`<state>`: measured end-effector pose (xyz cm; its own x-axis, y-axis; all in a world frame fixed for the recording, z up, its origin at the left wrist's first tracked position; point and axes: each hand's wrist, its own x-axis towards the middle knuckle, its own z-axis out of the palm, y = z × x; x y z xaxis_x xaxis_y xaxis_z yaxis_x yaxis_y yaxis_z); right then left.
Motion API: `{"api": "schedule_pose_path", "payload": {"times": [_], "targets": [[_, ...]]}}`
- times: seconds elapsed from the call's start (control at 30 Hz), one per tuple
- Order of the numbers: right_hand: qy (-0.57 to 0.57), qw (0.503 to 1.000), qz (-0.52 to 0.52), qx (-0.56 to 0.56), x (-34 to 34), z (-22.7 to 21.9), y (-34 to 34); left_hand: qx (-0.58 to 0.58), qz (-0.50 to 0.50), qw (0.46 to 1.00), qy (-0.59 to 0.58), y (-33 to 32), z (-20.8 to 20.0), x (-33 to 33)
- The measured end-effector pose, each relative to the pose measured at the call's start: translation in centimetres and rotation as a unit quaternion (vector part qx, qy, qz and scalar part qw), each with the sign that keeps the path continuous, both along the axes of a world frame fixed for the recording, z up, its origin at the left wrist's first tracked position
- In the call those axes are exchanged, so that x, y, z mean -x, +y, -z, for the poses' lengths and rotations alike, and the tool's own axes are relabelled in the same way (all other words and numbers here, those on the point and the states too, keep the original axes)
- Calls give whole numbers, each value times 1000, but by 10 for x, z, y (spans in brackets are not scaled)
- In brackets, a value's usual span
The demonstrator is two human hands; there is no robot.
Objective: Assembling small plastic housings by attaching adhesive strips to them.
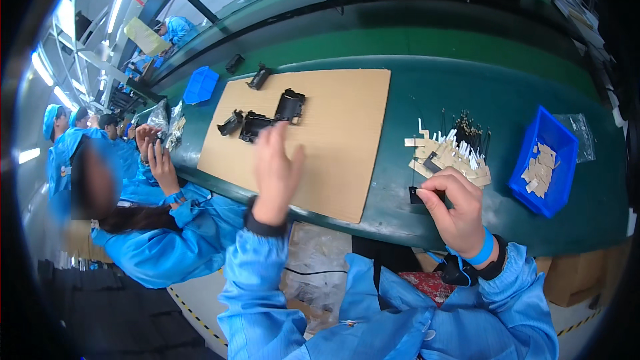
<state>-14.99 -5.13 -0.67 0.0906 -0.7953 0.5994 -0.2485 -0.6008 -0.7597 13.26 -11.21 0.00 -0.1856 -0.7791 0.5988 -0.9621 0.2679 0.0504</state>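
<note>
My left hand (275, 170) reaches over the brown cardboard sheet (340, 140), fingers stretched out and slightly blurred, nothing visible in them. Its fingertips are close to a black plastic housing (254, 125); whether they touch I cannot tell. A second open-sided black housing (291, 105) lies just beyond. With thumb and forefinger, my right hand (459, 212) pinches a small flat black piece (417, 195) low over the green table. Beyond that hand lies a pile of tan strips (460, 163) with white ends and thin black wires.
At the right stands a blue bin (563, 180) holding tan pieces, with a clear plastic bag (577, 135) beside it. Another blue bin (201, 85) sits at the far left. More black parts (259, 77) lie nearby. A co-worker in blue (167, 243) works close on my left.
</note>
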Motion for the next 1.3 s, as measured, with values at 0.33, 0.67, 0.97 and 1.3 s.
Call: {"api": "schedule_pose_path", "payload": {"times": [0.33,0.67,0.97,1.3], "targets": [[17,999,13,-40,-3,0,2,-66,-201,971,-113,-49,26,-69],[-313,894,-123,-295,6,13,2,-205,178,676,685,48,-36,28],[-473,790,-270,-281,3,-19,32,-292,329,132,888,125,-1,104],[-498,779,-229,-303,26,-4,47,-364,227,263,864,137,6,134]]}}
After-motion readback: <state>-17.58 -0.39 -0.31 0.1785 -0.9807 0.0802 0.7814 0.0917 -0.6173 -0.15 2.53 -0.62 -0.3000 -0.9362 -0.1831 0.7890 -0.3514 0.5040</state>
